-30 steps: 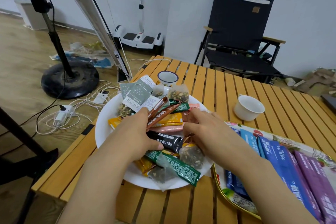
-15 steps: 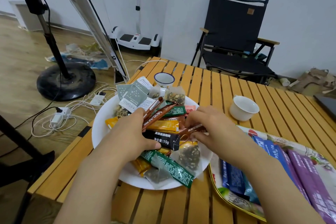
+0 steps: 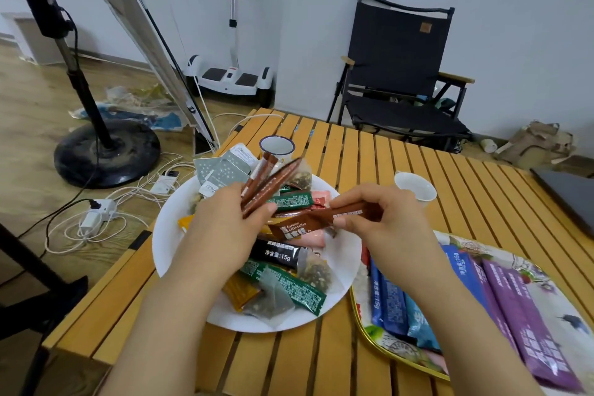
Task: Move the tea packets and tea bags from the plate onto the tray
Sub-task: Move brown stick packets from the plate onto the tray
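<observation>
sachets in both hands above the plate

left hand grips a small bunch of brown stick sachets, fingers curled round their lower ends, and the sticks fan up and away from the person over the far side of the white plate. right hand pinches one long brown stick packet near its right end, thumb and fingertips closed on it; the packet runs level to the left, its printed end reaching close to the left hand. both hands sit above the plate, not resting on it.

the plate is round, smooth and glossy, heaped with slim foil sticks: a green packet at the near edge, a black packet just under the hands, pink and yellow ones half buried. translucent mesh tea bags with loose dried leaves inside lie among them, soft and pyramid-like. grey paper envelopes with white dots stick out at the far left rim.

to the right of the plate, just beside it, lies the tray, gold-rimmed with a flowered print, carrying blue packets and purple packets laid side by side. all of it stands on a slatted wooden table. a white cup stands just beyond the right hand, an enamel mug behind the plate.
</observation>
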A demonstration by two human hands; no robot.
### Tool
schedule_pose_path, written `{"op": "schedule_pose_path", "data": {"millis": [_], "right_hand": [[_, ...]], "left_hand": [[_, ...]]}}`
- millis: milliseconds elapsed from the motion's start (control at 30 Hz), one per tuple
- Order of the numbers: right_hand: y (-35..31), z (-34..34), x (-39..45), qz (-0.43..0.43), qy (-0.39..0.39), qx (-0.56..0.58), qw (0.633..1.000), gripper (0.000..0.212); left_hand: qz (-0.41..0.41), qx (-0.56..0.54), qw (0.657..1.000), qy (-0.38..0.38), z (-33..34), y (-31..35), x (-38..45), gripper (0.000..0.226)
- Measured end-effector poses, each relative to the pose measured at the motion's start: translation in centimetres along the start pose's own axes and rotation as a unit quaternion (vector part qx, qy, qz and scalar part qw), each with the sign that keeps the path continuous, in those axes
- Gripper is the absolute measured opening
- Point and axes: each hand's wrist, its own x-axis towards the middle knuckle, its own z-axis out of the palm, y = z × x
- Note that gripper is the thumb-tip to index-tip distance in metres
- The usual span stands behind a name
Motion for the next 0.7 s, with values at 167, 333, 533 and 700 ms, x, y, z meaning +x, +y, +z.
{"op": "schedule_pose_path", "data": {"millis": [167, 333, 533, 700], "right_hand": [[0.8, -1.4, -2.5, 0.068, 0.112, 0.126, 0.983, 0.025], [2.0, -3.9, -4.9, 0.169, 0.135, 0.267, 0.939, 0.014], [3.2, -7.9, -6.6, 0.179, 0.077, 0.274, 0.942, 0.013], [3.6, -10.9, -7.1, 0.204, 0.021, 0.211, 0.956, 0.012]], "left_hand": [[-0.028, -0.083, 0.996, -0.016, 0.2, 1.3, -0.8, 0.023], [-0.013, -0.231, 0.968, -0.094, 1.0, 4.6, -2.5, 0.004], [-0.035, -0.275, 0.96, -0.05, 3.7, 7.5, -4.1, 0.02], [-0.046, -0.28, 0.959, -0.003, 6.3, 9.0, -4.4, 0.016]]}}
